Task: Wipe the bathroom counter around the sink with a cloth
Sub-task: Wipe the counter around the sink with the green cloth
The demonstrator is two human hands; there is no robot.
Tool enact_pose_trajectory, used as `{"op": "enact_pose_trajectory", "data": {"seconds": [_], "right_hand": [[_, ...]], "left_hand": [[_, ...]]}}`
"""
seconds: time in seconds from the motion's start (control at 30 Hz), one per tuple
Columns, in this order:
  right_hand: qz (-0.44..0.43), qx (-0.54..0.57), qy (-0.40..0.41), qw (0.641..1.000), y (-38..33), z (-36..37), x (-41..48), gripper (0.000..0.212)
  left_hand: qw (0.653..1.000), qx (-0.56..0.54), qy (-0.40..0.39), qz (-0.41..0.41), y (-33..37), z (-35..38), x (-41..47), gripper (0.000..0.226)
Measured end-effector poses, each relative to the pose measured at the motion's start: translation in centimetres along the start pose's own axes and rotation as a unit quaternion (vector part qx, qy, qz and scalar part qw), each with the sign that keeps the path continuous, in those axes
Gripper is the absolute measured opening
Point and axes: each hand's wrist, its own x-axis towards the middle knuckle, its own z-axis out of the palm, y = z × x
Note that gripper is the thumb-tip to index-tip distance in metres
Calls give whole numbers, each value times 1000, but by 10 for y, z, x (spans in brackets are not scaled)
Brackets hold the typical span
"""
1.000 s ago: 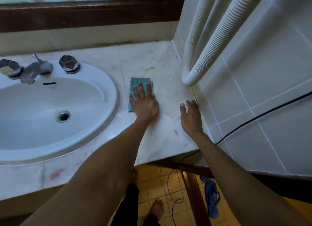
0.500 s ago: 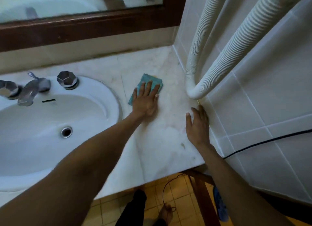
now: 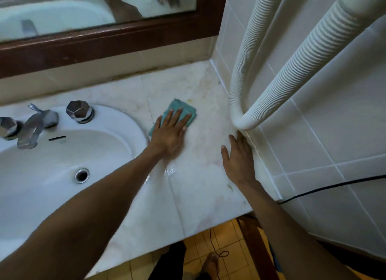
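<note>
Left hand (image 3: 170,131) flat on the teal cloth (image 3: 176,112), fingers spread and straight, palm pressing down; it pins the cloth rather than gripping it. Cloth folded to a small rectangle, lying on the marble counter (image 3: 200,187) just right of the sink (image 3: 69,154) rim, its near corner touching or almost touching that rim. Its long axis runs on a slant, from the sink edge up toward the back right corner where the tiled wall (image 3: 313,137) meets the counter. Most of the cloth shows beyond the fingertips, so it leads the hand on that same slant. Right hand (image 3: 239,158) empty, open, laid flat on the counter by the wall joint, fingertips up near the bend of the ribbed white hose (image 3: 250,116); looks like a brace, takes no part in the wiping. The left hand is the nearer one by far, being on the cloth, with the right hand well apart. Yellowish staining shows on the marble beyond the cloth, toward the back corner, and a small brown mark near the right wrist. Wet sheen behind the left hand. Judgement: wiping is mid-way; the unwiped strip lies ahead and right of the cloth, so a further push would run along its long axis, minding the hose loop. Tap (image 3: 33,127) and knob (image 3: 79,111) sit well left, out of the path.
</note>
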Motion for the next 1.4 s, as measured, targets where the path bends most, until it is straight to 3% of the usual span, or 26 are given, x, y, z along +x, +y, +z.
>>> {"op": "enact_pose_trajectory", "data": {"seconds": [0.13,0.37,0.63,0.83,1.03,1.2,1.27,1.4], "right_hand": [[-13,-22,-15,1000,-20,10,6,55],[28,-21,-5,999,-47,13,39,51],[17,-63,-44,997,-67,18,76,54],[37,-47,-46,997,-82,24,102,53],[46,-58,-60,995,-88,23,126,56],[41,-69,-45,996,-87,29,140,55],[35,-72,-29,996,-87,32,141,54],[29,-70,-1,997,-82,32,137,50]], "left_hand": [[993,-41,17,-109,28,0,57,55],[997,-2,-17,75,-7,-1,12,52],[998,-19,-2,-51,-12,-18,94,55],[1000,-23,-9,12,-31,-14,48,54],[988,-53,45,-135,-60,-30,83,54],[963,-73,50,-255,-24,-35,138,58],[971,-61,51,-225,-6,-30,149,60],[999,-15,12,-51,-1,-19,133,58]]}}
